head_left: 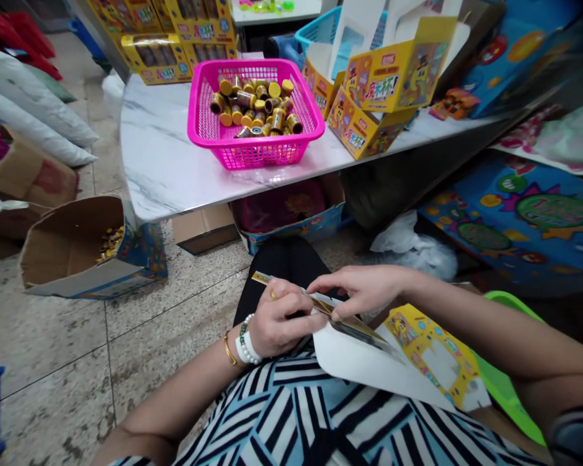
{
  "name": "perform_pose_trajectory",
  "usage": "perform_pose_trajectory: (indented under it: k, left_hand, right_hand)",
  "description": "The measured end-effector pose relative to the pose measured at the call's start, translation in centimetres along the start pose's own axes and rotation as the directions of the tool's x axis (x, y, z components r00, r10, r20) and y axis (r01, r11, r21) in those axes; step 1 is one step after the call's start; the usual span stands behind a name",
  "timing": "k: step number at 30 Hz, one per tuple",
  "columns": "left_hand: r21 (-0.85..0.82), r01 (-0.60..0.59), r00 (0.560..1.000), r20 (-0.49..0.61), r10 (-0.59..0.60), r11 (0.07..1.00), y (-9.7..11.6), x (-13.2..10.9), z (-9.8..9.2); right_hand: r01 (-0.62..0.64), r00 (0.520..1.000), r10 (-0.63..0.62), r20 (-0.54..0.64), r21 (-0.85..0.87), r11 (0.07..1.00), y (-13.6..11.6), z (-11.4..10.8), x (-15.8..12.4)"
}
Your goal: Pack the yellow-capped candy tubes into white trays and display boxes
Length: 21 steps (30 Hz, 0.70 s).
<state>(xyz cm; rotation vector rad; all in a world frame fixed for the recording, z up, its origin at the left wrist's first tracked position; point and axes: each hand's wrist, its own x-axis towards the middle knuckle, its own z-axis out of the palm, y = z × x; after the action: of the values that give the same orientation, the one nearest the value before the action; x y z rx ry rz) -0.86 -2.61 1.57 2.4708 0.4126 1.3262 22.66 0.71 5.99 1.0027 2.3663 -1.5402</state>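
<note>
Clock positions taken from centre of view. Left hand (284,317): fingers curled closed on a printed carton sheet (359,353), at 5 o'clock over the lap. Right hand (362,291): thumb and fingertips set narrow, pinching the same sheet; its white face shows, no wording legible on it.

At 4 o'clock, a yellow printed sheet (444,362) with cut-out window; print too small to read. At 1 o'clock on the tabletop (162,162), open yellow boxes (376,81), upper one lettered 魔术杯!, red logo above unreadable. Boxed stack (158,55), 11 o'clock: similar lettering. Pink basket (257,157), nearly 12: small capped tubes (247,100), labels illegible. Blue carton (563,188), 3 o'clock: lettering in green oval, unclear.
</note>
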Motion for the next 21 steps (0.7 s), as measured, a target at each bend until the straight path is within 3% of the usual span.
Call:
perform_pose_trajectory:
  k: [3,6,8,10,15,19,21]
  left_hand:
    - [0.010,-0.069,0.998,0.001,0.069,0.998,1.0,-0.3,-0.9]
    - [0.116,-0.117,0.992,0.066,0.110,0.986,2.2,-0.7,-2.5]
    - [0.205,-0.118,0.990,0.105,0.098,0.972,2.9,-1.1,-3.4]
    - [0.268,-0.112,0.990,0.116,0.083,0.957,3.5,-1.7,-4.0]
    - [0.315,-0.100,0.993,0.096,0.073,0.944,3.7,-2.9,-3.5]
    - [0.330,-0.083,0.995,0.086,0.058,0.940,3.4,-3.4,-2.5]
    - [0.330,-0.058,0.996,0.084,0.032,0.942,3.2,-3.5,-2.2]
  right_hand:
    - [-0.012,0.997,0.016,0.071,-0.052,0.999,0.9,0.9,-0.9]
    - [0.007,0.989,-0.025,0.143,0.126,0.992,1.6,2.5,-2.1]
    - [0.037,0.993,-0.070,0.098,0.304,0.952,1.0,3.7,-3.0]
    - [0.062,0.997,-0.076,0.027,0.356,0.932,-0.2,4.6,-3.6]
    - [-0.025,0.989,0.034,-0.142,0.062,0.998,-1.7,5.2,-3.2]
    - [-0.165,0.919,0.100,-0.380,-0.142,0.976,-0.7,5.2,-1.5]
    - [-0.202,0.920,0.103,-0.379,-0.232,0.951,-0.7,5.3,-0.8]
